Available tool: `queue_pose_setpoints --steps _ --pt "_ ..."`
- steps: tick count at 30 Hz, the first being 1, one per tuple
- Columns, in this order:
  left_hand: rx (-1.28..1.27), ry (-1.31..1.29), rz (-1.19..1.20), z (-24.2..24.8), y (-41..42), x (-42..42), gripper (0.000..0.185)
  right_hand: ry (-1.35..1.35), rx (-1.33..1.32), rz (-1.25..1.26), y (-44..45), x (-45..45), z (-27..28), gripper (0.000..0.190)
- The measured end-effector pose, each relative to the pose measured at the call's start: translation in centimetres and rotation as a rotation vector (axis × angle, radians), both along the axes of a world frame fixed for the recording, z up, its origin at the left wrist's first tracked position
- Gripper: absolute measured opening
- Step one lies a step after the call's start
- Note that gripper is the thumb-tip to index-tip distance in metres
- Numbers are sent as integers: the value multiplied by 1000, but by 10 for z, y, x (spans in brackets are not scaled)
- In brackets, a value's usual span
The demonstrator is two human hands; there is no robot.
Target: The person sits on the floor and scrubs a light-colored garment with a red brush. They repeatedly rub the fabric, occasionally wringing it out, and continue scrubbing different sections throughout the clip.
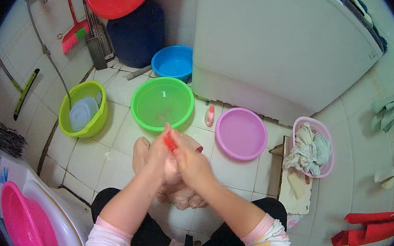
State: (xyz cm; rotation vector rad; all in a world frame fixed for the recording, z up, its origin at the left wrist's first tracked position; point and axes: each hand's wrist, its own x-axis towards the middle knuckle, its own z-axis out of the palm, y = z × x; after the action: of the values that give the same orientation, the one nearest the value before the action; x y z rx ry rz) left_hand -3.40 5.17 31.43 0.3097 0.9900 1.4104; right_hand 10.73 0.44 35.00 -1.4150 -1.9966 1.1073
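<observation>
My left hand (158, 152) and my right hand (192, 164) meet in front of me over the tiled floor. A small bright red object (170, 142) shows between them, gripped by my right hand; fingers hide most of it, so its exact kind is unclear. Beige-pink cloth (182, 197), probably a garment, is bunched in my left hand, with folds spreading beside and below both hands. Just beyond my fingertips stands a green plastic basin (163, 99) with water in it.
A pink bottle with a red cap (210, 116) stands beside a purple basin (241, 135). At left is a yellow-green bucket (102, 116) with a hose in it. Crumpled cloths fill a pink basket (329, 162) on a low bench (295, 201). A white appliance (262, 47) stands behind.
</observation>
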Motion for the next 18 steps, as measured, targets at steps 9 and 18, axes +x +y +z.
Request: queue_pose_setpoints --steps 9,18 --pt "16 168 -102 1 -8 -5 33 76 129 -57 -1 -1 7 54" --pt "-127 -11 -156 43 -32 18 37 297 295 -196 22 17 -17 53"
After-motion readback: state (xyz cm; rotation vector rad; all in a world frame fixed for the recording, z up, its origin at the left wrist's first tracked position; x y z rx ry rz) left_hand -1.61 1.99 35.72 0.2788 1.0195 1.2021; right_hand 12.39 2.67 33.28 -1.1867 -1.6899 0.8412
